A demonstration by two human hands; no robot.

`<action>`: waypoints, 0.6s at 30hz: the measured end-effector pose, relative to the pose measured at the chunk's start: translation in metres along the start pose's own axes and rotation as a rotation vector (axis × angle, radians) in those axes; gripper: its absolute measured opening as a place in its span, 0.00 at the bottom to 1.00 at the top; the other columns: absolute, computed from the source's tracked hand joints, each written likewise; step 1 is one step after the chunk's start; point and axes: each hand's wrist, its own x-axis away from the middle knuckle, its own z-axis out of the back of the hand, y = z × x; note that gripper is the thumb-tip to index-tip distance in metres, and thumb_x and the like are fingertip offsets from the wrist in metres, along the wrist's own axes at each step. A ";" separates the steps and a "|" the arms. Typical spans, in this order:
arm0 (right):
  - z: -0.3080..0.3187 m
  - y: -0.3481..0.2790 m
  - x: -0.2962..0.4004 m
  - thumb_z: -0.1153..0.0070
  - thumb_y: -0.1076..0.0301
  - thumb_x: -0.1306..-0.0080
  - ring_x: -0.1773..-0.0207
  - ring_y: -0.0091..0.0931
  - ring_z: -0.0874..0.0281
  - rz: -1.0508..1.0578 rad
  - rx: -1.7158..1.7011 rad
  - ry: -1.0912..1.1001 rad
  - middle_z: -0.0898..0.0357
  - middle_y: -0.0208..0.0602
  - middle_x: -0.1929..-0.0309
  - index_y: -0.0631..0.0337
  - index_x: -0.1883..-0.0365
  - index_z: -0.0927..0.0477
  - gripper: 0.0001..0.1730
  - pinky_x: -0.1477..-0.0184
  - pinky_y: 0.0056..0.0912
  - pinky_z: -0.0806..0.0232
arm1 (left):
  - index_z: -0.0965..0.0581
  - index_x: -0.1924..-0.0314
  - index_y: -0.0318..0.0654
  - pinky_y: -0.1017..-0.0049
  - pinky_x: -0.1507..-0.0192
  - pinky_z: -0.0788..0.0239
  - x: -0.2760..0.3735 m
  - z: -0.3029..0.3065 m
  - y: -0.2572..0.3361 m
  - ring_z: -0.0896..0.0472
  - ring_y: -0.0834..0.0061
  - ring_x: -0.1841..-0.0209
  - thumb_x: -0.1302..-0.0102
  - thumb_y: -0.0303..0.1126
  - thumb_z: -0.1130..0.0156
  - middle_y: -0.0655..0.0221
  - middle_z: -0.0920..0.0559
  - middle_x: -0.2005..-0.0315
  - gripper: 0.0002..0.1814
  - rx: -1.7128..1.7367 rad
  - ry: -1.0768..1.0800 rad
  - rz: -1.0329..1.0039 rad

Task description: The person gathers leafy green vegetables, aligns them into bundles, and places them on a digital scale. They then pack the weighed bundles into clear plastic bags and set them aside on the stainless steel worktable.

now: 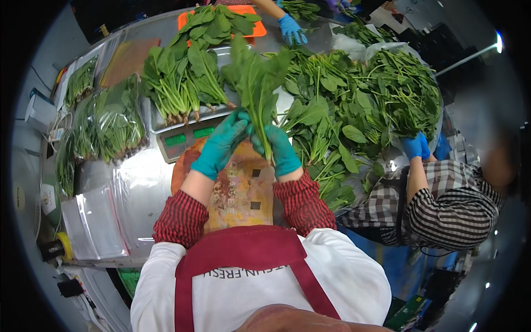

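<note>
Both my hands wear green gloves. My right hand (275, 148) is closed around the lower stems of a spinach bunch (258, 91), whose leaves point away from me. Close to the bunch's left side is my left hand (232, 135), fingers bent; whether it grips any stems cannot be told. Beyond my left hand, spinach with pinkish roots (174, 87) lies on a metal tray (155, 122) over a digital scale (168, 152). A large heap of loose spinach (332, 103) spreads to the right of my hands. Below them is a stained yellow-orange board or sheet (236, 186).
Clear bags of spinach (120, 120) and empty plastic bags (97, 224) lie left. An orange basket (259, 27) holds leaves at the back. Blue-gloved co-workers' hands reach in at the back (292, 30) and at the right (415, 146), beside a spinach-filled plastic bag (435, 89).
</note>
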 end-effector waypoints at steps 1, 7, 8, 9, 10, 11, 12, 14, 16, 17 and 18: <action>0.001 0.008 0.011 0.51 0.54 0.36 0.71 0.19 0.27 -0.066 0.043 -0.058 0.22 0.33 0.67 0.67 0.55 0.26 0.23 0.74 0.16 0.35 | 0.34 0.43 0.36 0.79 0.50 0.35 -0.002 0.001 -0.003 0.27 0.78 0.51 0.38 0.29 0.42 0.68 0.25 0.50 0.23 0.143 -0.064 0.109; -0.021 0.036 0.037 0.52 0.58 0.34 0.62 0.21 0.26 0.096 0.579 0.273 0.23 0.34 0.61 0.64 0.51 0.27 0.20 0.61 0.22 0.33 | 0.28 0.49 0.33 0.76 0.54 0.31 0.006 -0.008 -0.010 0.23 0.76 0.57 0.41 0.25 0.41 0.67 0.21 0.56 0.18 -0.146 0.233 -0.031; -0.026 0.041 0.038 0.51 0.62 0.34 0.61 0.20 0.27 0.245 0.700 0.291 0.23 0.33 0.60 0.64 0.50 0.28 0.19 0.60 0.21 0.34 | 0.28 0.50 0.33 0.76 0.54 0.31 0.007 -0.013 -0.007 0.23 0.76 0.57 0.41 0.25 0.41 0.67 0.22 0.56 0.18 -0.147 0.227 -0.022; -0.026 0.041 0.039 0.50 0.63 0.34 0.63 0.19 0.28 0.167 0.628 0.302 0.23 0.31 0.62 0.65 0.51 0.28 0.18 0.61 0.21 0.35 | 0.28 0.50 0.33 0.76 0.54 0.31 0.009 -0.017 -0.006 0.23 0.76 0.57 0.41 0.25 0.41 0.67 0.22 0.56 0.18 -0.149 0.222 -0.015; -0.026 0.040 0.039 0.50 0.65 0.34 0.65 0.18 0.29 0.089 0.555 0.313 0.24 0.30 0.65 0.66 0.52 0.27 0.17 0.63 0.21 0.36 | 0.28 0.50 0.34 0.76 0.54 0.31 0.012 -0.016 -0.007 0.23 0.76 0.56 0.41 0.25 0.41 0.68 0.22 0.57 0.17 -0.024 0.188 0.002; -0.024 0.039 0.039 0.49 0.66 0.35 0.67 0.18 0.31 0.012 0.481 0.322 0.25 0.28 0.68 0.66 0.53 0.27 0.15 0.64 0.21 0.37 | 0.28 0.51 0.34 0.77 0.54 0.31 0.016 -0.013 -0.008 0.23 0.77 0.56 0.40 0.25 0.41 0.68 0.22 0.57 0.17 0.102 0.155 0.018; -0.018 0.034 0.039 0.50 0.69 0.35 0.57 0.20 0.28 -0.047 0.481 0.301 0.23 0.31 0.56 0.66 0.48 0.29 0.18 0.54 0.22 0.34 | 0.28 0.51 0.35 0.78 0.54 0.31 0.018 -0.009 -0.008 0.24 0.77 0.56 0.40 0.25 0.41 0.68 0.21 0.57 0.16 0.228 0.121 0.030; -0.017 0.034 0.043 0.50 0.69 0.35 0.57 0.19 0.28 -0.064 0.381 0.315 0.23 0.31 0.57 0.66 0.48 0.29 0.18 0.54 0.22 0.35 | 0.28 0.51 0.35 0.78 0.54 0.31 0.020 0.007 -0.013 0.23 0.77 0.57 0.40 0.25 0.42 0.69 0.22 0.57 0.16 0.263 0.018 0.060; -0.023 0.033 0.045 0.50 0.69 0.35 0.56 0.20 0.28 -0.069 0.390 0.300 0.23 0.32 0.57 0.65 0.47 0.30 0.18 0.54 0.22 0.34 | 0.28 0.50 0.35 0.78 0.54 0.31 0.024 0.012 -0.017 0.23 0.77 0.57 0.39 0.24 0.43 0.69 0.22 0.57 0.16 0.247 0.017 0.041; -0.027 0.030 0.046 0.51 0.69 0.34 0.56 0.20 0.27 -0.060 0.451 0.281 0.23 0.33 0.56 0.65 0.47 0.30 0.18 0.54 0.23 0.34 | 0.28 0.50 0.35 0.78 0.54 0.31 0.025 0.011 -0.021 0.23 0.77 0.56 0.39 0.24 0.43 0.69 0.22 0.56 0.16 0.214 0.061 0.009; -0.029 0.028 0.047 0.51 0.69 0.34 0.56 0.20 0.27 -0.047 0.514 0.269 0.24 0.33 0.56 0.65 0.47 0.30 0.18 0.54 0.23 0.34 | 0.29 0.49 0.35 0.77 0.55 0.31 0.024 0.007 -0.023 0.23 0.77 0.56 0.39 0.24 0.43 0.69 0.22 0.56 0.17 0.182 0.100 -0.018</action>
